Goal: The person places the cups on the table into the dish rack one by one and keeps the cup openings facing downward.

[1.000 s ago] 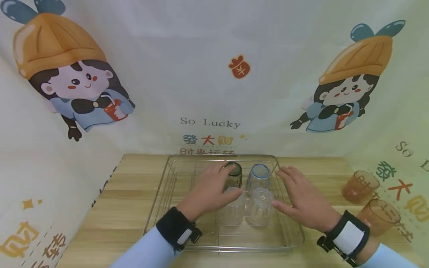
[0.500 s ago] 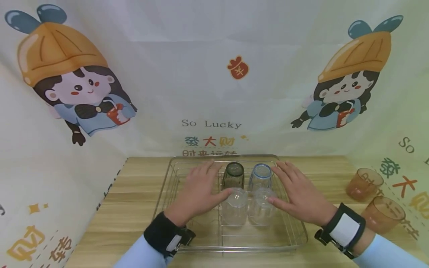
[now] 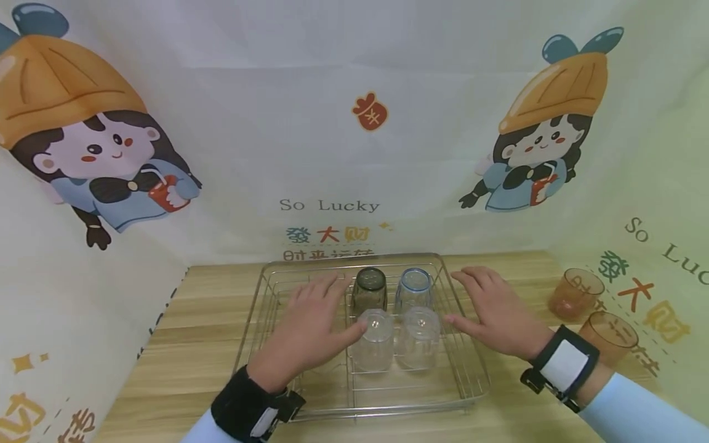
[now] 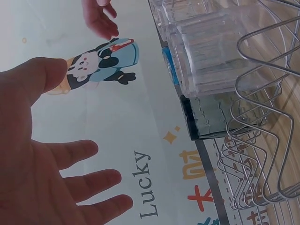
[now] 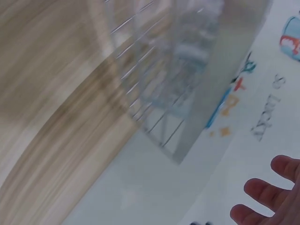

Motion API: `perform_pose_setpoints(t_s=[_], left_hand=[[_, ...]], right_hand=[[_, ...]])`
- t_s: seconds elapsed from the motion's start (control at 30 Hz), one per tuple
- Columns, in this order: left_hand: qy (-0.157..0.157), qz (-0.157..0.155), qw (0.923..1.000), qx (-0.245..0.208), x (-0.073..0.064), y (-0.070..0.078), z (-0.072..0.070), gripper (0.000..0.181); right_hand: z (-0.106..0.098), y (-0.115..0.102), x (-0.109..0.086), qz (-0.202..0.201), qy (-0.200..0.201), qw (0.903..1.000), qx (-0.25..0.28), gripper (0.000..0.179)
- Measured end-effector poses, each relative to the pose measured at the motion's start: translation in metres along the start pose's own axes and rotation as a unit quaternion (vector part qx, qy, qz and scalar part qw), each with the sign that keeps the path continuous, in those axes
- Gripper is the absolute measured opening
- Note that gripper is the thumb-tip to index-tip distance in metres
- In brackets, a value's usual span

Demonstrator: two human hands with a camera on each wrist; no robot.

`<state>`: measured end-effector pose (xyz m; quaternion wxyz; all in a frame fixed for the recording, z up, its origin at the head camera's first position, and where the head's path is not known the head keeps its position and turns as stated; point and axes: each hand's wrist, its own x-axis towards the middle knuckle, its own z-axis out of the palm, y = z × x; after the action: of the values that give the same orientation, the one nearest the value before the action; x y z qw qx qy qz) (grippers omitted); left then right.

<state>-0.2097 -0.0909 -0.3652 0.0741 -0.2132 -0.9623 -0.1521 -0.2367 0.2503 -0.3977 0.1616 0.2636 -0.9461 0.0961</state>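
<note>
Four glasses is more than I count, so several upside-down glasses stand in a wire rack (image 3: pixel 354 406): a dark green glass (image 3: pixel 369 292), a blue-rimmed glass (image 3: pixel 414 292), and two clear glasses, one on the left (image 3: pixel 374 347) and one on the right (image 3: pixel 419 344). My left hand (image 3: pixel 304 326) hovers over the rack's left part, fingers spread, thumb overlapping the left clear glass in the head view; its palm is bare in the left wrist view. My right hand (image 3: pixel 498 314) is held over the rack's right rim, fingers extended and holding nothing.
Two orange-tinted glasses stand upright on the wooden table (image 3: pixel 183 344) at the right: a rear one (image 3: pixel 576 294) and a front one (image 3: pixel 609 338). A printed cloth (image 3: pixel 249 123) with cartoon figures covers the back and sides.
My left hand has drawn back left and down from the dark green glass. My right hand has moved slightly away from the blue-rimmed glass. The head view has shifted.
</note>
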Motion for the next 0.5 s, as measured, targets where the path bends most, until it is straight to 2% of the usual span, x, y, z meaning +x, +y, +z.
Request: perform_pose_setpoints(t_s=[0.17,0.3,0.5], left_hand=[[-0.012,-0.008,0.9999,0.002,-0.005,0.000,-0.001,0.084],[-0.017,-0.014,0.9998,0.001,-0.006,-0.001,0.002,0.083],[-0.019,-0.007,0.9998,-0.010,-0.006,0.001,0.005,0.082]], right_hand=[[-0.001,0.019,-0.008,0.032,-0.027,0.9991,0.002,0.079],[-0.002,0.034,-0.018,0.044,-0.031,0.9983,-0.021,0.078],[-0.006,0.065,-0.041,0.069,-0.047,0.9950,-0.055,0.071]])
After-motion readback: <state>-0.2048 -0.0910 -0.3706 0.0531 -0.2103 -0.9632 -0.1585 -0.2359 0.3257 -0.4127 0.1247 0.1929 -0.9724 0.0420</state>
